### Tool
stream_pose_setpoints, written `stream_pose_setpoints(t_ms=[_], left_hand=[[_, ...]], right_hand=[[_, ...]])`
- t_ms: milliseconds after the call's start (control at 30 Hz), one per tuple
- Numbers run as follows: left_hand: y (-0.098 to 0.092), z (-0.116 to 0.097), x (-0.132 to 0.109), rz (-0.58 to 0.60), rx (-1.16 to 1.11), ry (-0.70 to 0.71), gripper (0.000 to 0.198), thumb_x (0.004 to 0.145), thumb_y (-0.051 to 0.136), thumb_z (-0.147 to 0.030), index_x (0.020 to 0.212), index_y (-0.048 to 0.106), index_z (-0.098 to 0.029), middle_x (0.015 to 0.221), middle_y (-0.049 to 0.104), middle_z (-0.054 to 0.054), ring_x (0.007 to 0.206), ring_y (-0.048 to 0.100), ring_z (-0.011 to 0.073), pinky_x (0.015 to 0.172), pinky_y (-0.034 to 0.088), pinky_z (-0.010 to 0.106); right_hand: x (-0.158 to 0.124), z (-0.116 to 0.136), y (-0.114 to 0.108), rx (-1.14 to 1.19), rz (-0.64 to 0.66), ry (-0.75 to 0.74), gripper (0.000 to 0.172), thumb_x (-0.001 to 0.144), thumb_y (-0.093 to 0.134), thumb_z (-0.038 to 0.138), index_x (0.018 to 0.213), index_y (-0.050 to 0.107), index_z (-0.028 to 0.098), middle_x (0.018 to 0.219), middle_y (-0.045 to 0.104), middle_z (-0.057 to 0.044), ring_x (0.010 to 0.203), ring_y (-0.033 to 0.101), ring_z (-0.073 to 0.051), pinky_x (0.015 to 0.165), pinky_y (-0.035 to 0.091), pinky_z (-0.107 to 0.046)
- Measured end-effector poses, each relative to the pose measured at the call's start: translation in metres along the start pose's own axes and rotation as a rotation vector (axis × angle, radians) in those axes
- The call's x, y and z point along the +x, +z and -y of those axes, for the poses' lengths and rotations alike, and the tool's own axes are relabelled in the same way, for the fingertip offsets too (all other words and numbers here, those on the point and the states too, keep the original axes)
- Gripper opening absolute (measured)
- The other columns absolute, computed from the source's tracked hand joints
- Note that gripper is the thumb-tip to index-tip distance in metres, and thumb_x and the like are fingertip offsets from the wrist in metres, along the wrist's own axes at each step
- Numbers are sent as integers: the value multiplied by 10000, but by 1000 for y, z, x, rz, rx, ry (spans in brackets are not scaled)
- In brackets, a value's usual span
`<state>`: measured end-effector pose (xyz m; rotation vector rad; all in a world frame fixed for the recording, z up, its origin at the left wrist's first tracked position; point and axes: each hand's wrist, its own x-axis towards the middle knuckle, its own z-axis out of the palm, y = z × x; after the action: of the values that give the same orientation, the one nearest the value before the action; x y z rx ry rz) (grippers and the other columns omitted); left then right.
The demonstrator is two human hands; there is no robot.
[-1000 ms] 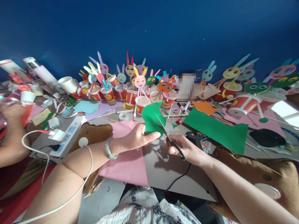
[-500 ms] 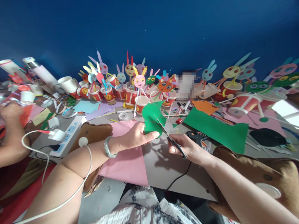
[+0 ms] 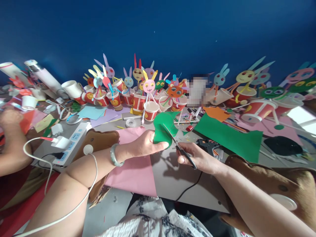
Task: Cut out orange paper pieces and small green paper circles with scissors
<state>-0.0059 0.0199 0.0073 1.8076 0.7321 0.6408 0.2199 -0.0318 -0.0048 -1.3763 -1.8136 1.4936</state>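
Note:
My left hand (image 3: 145,144) pinches a small piece of green paper (image 3: 164,126) by its lower left part, thumb on top. In my right hand (image 3: 195,157) are black-handled scissors (image 3: 184,153), their blades pointing up and left across the green paper. A pale green bangle circles my left wrist. Under my left forearm lies a sheet of pink paper (image 3: 134,174) on the grey table (image 3: 170,184). A larger green sheet (image 3: 229,136) with a cut edge rests to the right, beyond my right hand.
Paper cups with rabbit-like paper faces (image 3: 149,86) stand along the blue wall. A power strip (image 3: 74,141) and white cable are at left, near another person's arm (image 3: 12,141). Brown cushions (image 3: 266,177) flank my arms. A tape roll (image 3: 130,123) sits behind my left hand.
The small green paper has turned and dropped slightly, its upper edge now tilted further right. The scissors and my right hand have shifted slightly left.

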Motion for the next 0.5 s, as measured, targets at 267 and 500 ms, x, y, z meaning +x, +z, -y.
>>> stream_pose_setpoints(t_ms=[267, 500], left_hand=[[-2, 2, 0, 62, -24, 46, 315, 865, 572, -337, 636, 435, -169, 629, 419, -19, 633, 396, 97, 558, 360, 223], [-3, 1, 1, 89, -122, -9, 372, 870, 575, -331, 562, 433, -178, 480, 448, -29, 467, 386, 73, 457, 303, 228]], right_hand=[[0, -4, -2, 20, -2, -11, 692, 635, 642, 848, 634, 448, 183, 599, 366, 54, 584, 308, -98, 513, 216, -250], [1, -4, -2, 35, -10, -12, 684, 636, 650, 839, 630, 433, 190, 594, 330, 63, 571, 281, -93, 513, 186, -256]])
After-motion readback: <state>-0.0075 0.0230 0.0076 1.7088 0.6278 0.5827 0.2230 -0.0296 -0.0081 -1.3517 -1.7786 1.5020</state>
